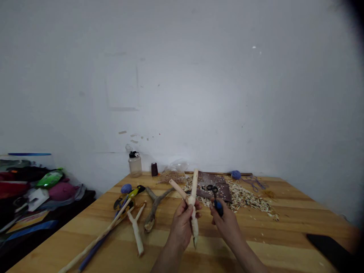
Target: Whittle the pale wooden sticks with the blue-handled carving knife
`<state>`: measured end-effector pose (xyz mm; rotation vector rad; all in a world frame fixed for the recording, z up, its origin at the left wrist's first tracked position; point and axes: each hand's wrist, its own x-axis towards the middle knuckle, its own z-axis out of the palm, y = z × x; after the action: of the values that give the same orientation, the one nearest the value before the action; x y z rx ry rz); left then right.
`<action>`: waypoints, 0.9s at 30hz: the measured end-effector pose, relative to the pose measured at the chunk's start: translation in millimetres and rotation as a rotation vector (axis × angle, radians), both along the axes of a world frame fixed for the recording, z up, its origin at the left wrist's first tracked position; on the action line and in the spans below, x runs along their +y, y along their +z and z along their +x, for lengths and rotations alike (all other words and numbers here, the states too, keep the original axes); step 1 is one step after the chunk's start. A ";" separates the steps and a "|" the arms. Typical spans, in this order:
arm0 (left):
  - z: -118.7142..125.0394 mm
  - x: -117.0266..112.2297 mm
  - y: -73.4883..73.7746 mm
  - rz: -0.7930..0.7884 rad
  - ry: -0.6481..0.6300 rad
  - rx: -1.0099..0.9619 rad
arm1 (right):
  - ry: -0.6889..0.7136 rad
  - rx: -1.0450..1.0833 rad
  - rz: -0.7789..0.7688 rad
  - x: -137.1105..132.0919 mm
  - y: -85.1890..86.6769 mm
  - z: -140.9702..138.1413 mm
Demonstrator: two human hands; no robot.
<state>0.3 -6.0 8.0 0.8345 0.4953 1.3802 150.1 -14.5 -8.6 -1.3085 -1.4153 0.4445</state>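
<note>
My left hand (182,223) is wrapped round the stem of a peeled, Y-shaped forked stick (195,185). Its two prongs point up and away, and the stem narrows to a darker tip at the bottom. My right hand (226,220) is closed on a blue-handled tool (218,207), just right of the stick and apart from it; I cannot make out the tool's working end. Beyond that hand, black finger loops like those of scissors (212,188) show against a dark brown sheet (226,191) strewn with wood shavings (247,199).
Left of my hands lie a smaller peeled fork (136,231), a bark-covered fork (155,208) and a long pale stick (96,240). A bottle (135,167), dark thread spool (154,169) and plastic bag (173,174) stand near the wall. A black flat object (327,246) lies right.
</note>
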 end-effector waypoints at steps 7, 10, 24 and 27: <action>2.0 -0.2 -2.6 -0.008 -0.028 0.065 | -0.150 -0.457 0.120 -8.8 0.6 1.9; 4.3 -0.8 -4.6 -0.024 -0.033 0.083 | -0.160 -0.608 0.109 -12.9 1.8 -0.9; 12.4 -1.0 -17.4 0.086 0.023 0.344 | -0.319 -0.979 0.091 -21.7 9.1 -12.1; 12.4 1.3 -19.4 0.080 0.042 0.374 | -0.317 -1.001 0.078 -21.1 7.4 -12.8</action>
<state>12.7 -4.7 -11.4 1.1629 0.7519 1.2923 137.3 -35.7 -1.2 -1.7464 -1.9249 -0.5675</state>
